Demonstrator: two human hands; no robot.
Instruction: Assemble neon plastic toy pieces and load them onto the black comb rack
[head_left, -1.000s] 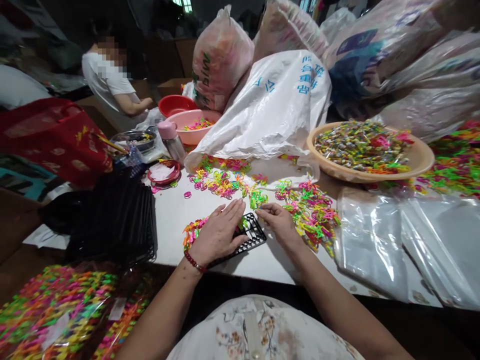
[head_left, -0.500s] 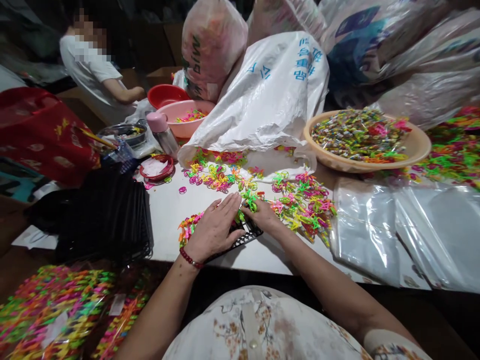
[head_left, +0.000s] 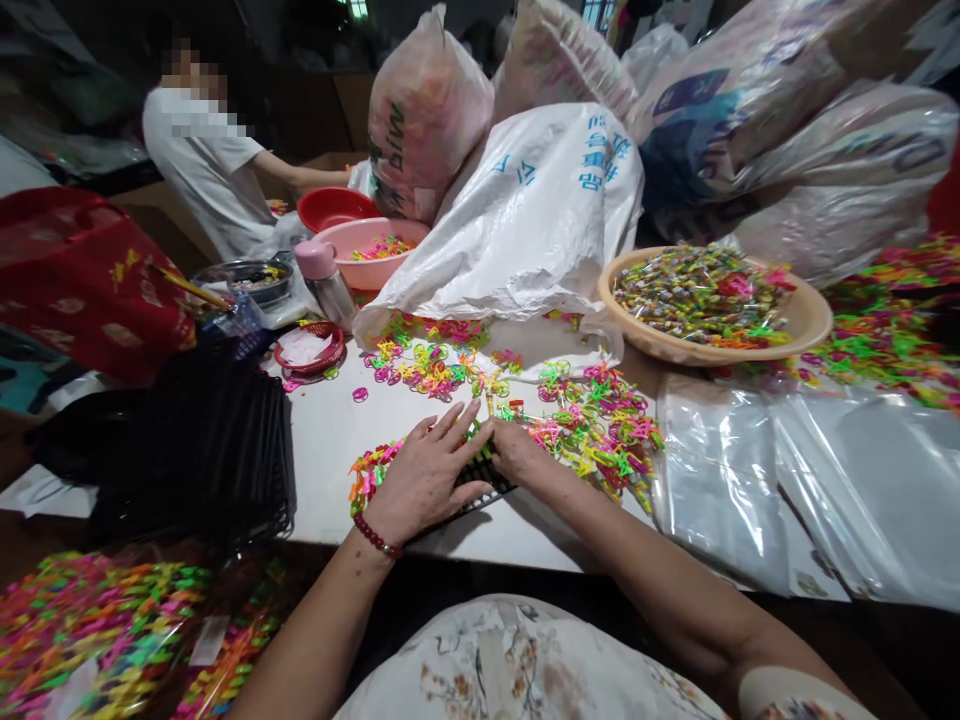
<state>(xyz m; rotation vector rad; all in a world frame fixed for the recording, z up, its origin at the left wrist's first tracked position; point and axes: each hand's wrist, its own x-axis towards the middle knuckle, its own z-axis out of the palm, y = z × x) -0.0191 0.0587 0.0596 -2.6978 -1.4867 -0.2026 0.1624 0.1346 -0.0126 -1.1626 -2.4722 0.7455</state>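
A black lattice tray (head_left: 480, 490) lies at the table's front, partly hidden by both hands. Rows of small colourful plastic toys (head_left: 367, 472) fill its left side. My left hand (head_left: 426, 468) rests over the tray, fingers stretched out and thumb apart, a red bead bracelet at the wrist. At the tray's right part, my right hand (head_left: 519, 455) has its fingers pinched together near a yellow-green piece (head_left: 491, 397). What those fingertips hold is mostly hidden; it looks like a small plastic toy. Loose toys (head_left: 600, 430) are heaped just beyond and right of this hand.
A white sack (head_left: 510, 220) spills toys behind the tray. An orange basin (head_left: 630, 335) of wrapped pieces and clear plastic bags (head_left: 716, 470) are at right. Stacked black trays (head_left: 195, 450), a red basket (head_left: 311, 365) and a pink-capped flask (head_left: 326, 280) stand left. A person (head_left: 202, 150) works behind.
My right hand has turned down over the tray, and the green toy at its fingertips is hidden now. My left hand has spread its fingers. The other person's arm has reached out to the right.
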